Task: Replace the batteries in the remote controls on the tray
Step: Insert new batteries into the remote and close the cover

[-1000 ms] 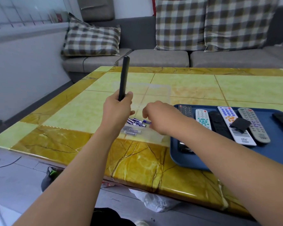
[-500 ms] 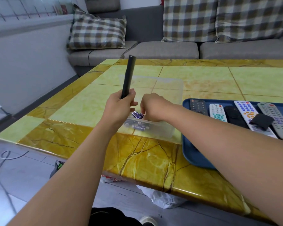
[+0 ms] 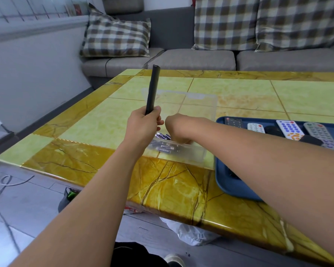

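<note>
My left hand (image 3: pixel 143 124) grips the lower end of a slim black remote (image 3: pixel 152 87) and holds it upright above the table. My right hand (image 3: pixel 178 130) reaches down into a clear plastic box (image 3: pixel 201 157), right over a pile of purple-labelled batteries (image 3: pixel 165 148). Its fingers point down behind the back of the hand and are hidden. To the right, a blue tray (image 3: pixel 231 182) carries several remotes, among them a white one (image 3: pixel 289 129) and a grey one (image 3: pixel 320 133). A loose black cover (image 3: pixel 310 140) lies on them.
The yellow marble-patterned table (image 3: pixel 239 97) stands before a grey sofa (image 3: pixel 191 58) with checked cushions. A white plastic bag (image 3: pixel 193 234) lies on the floor under the near edge. Cables (image 3: pixel 6 182) run across the floor at left.
My right hand has moved left and lower into the clear box, close beside my left hand. The left hand still holds the black remote upright.
</note>
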Demonstrator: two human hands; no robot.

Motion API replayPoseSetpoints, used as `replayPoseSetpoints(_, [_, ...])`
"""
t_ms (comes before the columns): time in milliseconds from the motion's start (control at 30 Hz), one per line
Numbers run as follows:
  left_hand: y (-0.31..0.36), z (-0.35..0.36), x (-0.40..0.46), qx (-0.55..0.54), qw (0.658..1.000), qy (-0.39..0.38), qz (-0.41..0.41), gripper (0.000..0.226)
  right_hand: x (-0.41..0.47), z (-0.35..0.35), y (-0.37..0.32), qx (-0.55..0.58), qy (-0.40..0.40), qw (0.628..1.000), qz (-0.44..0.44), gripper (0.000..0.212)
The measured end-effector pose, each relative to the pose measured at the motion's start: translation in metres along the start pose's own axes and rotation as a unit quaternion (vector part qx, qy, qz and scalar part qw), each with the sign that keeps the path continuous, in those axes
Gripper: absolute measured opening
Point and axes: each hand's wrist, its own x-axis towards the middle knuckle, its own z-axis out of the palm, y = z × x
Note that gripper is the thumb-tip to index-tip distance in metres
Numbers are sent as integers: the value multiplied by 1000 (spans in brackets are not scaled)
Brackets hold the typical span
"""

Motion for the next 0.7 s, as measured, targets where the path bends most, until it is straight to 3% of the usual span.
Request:
replayPoseSetpoints(167, [-1,1,0,-4,1000,0,-4,20,1,1,1,8,25,1000,-13,32])
replayPoseSetpoints(300, [5,4,-2,-28,999,39,5,19,-27,0,20,159,160,974,-32,25])
replayPoseSetpoints(400, [21,14,-15,-63,995,73,8,20,-69,1,39,265,208,940,-54,14])
replayPoseSetpoints(467, [35,30,-30,-84,996,37,1,25,-99,4,58,390,211,895,-43,14])
replayPoseSetpoints(567, [50,59,-52,-132,989,-65,-24,29,-132,9,96,589,183,787,-14,14])
replayPoseSetpoints(700, [71,113,-86,-151,969,-185,-59,26,-172,17,149,691,147,708,4,10])
